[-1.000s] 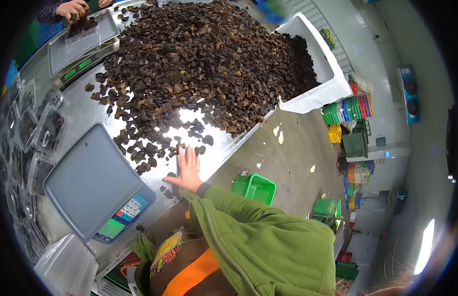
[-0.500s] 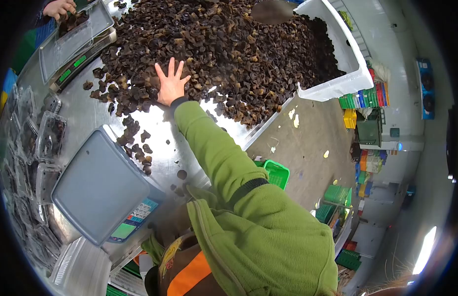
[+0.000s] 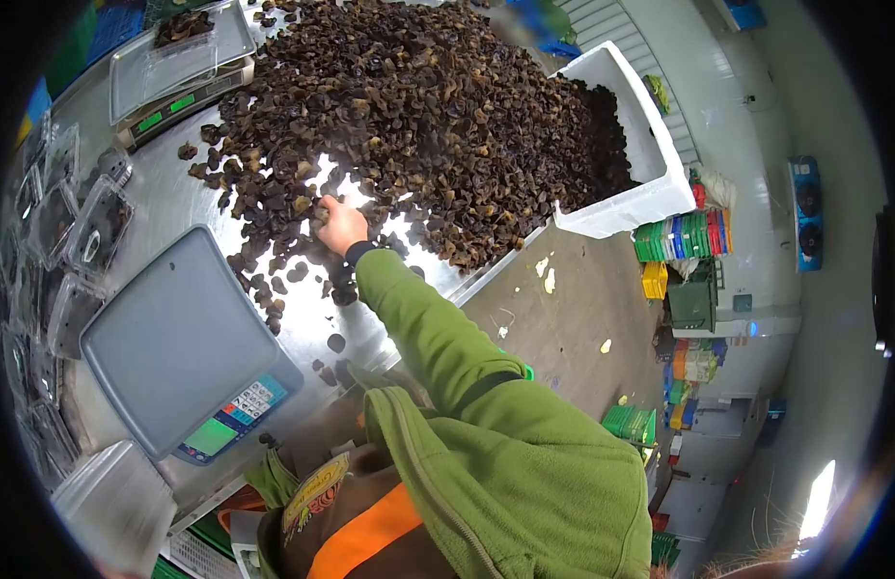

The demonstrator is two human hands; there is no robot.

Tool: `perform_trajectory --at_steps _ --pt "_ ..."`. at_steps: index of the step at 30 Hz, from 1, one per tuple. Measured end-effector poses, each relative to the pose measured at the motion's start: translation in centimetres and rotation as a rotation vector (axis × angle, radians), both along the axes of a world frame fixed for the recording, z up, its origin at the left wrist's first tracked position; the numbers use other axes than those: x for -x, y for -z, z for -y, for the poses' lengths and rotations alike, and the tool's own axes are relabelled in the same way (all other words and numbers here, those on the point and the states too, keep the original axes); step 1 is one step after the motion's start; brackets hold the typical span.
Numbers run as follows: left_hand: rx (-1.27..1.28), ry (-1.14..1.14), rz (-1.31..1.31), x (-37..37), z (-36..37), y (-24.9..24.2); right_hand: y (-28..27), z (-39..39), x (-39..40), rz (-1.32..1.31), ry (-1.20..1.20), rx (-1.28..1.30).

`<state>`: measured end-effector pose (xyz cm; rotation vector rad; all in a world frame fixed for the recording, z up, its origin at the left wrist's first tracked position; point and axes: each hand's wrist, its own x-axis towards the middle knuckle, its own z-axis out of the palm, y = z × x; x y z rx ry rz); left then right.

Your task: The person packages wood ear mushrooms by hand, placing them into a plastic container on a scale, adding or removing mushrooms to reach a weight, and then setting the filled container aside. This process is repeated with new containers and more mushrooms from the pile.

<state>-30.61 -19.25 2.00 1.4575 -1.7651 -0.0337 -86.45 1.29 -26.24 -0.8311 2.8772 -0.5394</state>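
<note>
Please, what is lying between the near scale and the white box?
In the head view, loose dark pieces on the table beside the near scale, then the heap, reaching into the white box. The right hand is there too.

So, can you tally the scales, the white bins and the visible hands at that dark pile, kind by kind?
Scales, near scale plus far scale: 2
White bins, one white bin: 1
Hands at the dark pile, the right hand: 1
Total: 4
</note>
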Motion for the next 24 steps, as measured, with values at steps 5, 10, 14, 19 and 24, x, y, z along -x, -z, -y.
perform_trajectory --at_steps 5,10,14,19,24 --pt "-0.148 0.903 0.081 16.6 -6.0 8.0 -2.7 -2.1 -1.2 0.131 0.074 0.471" --pt "-0.395 1.054 0.355 19.1 -6.5 14.7 -7.0 -0.4 -4.3 0.503 -0.041 0.709" --pt "-0.336 0.97 0.152 19.9 -7.2 12.3 -12.1 4.5 -10.2 0.521 -0.269 0.865" --pt "-0.151 0.849 0.006 21.2 -6.5 13.1 -15.6 10.0 -17.9 0.206 -0.608 0.838" --pt "-0.185 0.752 -0.057 22.0 -5.6 14.6 -13.9 11.1 -21.6 0.259 -0.734 0.444"
